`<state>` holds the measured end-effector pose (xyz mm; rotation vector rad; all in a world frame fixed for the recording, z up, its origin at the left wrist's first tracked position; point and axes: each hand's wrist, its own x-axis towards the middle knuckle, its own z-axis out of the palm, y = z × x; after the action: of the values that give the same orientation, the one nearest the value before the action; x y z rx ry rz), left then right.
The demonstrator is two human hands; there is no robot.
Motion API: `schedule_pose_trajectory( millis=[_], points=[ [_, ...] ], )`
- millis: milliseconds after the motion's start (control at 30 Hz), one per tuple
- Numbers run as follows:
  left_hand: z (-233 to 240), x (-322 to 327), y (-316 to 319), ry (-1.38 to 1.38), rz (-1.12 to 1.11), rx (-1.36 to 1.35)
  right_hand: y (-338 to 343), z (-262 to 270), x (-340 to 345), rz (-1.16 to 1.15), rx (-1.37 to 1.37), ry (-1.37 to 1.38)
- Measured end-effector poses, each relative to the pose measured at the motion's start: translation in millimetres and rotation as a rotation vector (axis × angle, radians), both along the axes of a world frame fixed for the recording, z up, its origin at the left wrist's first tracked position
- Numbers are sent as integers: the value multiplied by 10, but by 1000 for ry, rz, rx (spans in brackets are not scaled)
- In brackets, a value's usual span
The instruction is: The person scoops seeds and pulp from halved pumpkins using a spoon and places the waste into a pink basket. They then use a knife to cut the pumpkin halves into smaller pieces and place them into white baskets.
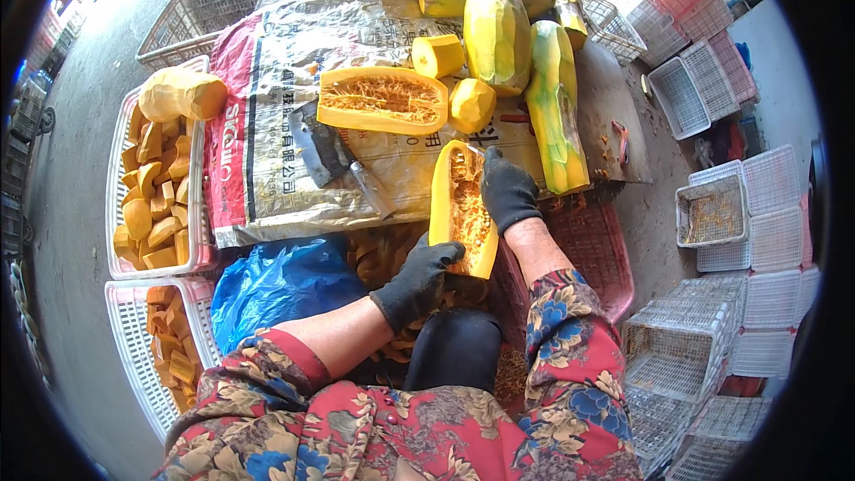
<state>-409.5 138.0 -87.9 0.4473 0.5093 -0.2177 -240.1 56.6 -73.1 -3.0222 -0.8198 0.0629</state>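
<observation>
A halved, peeled pumpkin (439, 197), long and yellow, is tilted before me over the table's near edge, with stringy pulp and seeds in its hollow. My left hand (417, 277), in a black glove, grips its lower end, thumb over the rim. At the upper right side my gloved right hand (509, 187) is closed against the rim. By its thumb shows a small pale strip that I cannot identify. The other open half (381, 101) lies cut side up on the printed sack (287, 207). Left of it rests a cleaver (320, 147) with its handle towards me.
Peeled whole pumpkins (497, 27) and short end pieces (437, 55) lie on the table. A red-handled peeler (621, 140) is at right. Left stand crates (113, 214) of pumpkin chunks, beside a blue plastic bag (280, 287). Stacked crates (695, 341) line the right.
</observation>
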Motion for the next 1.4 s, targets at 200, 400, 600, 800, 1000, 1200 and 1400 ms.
schedule_pose_trajectory(
  millis=[200, 400, 600, 800, 1000, 1200, 1400],
  points=[
    [-90, -3, -1, -36, -42, 110, -11, -20, -12, -13, -29, 56],
    [-371, 55, -111, -54, 36, 271, 97, 70, 80, 51, -147, 142],
    [-353, 49, -115, -19, 56, 316, 17, 104, -151, 159, -218, 162],
    [-270, 53, -100, 31, 120, 366, -160, 185, -640, 233, -219, 207],
    [-268, 86, -122, 55, 148, 380, -113, 372, -99, 149, -230, 99],
    [-220, 119, -175, 86, 177, 410, 154, 198, 276, 183, -380, 57],
    [-165, 222, -248, 73, 321, 204, -20, 200, -128, 59, -279, 153]
  ],
)
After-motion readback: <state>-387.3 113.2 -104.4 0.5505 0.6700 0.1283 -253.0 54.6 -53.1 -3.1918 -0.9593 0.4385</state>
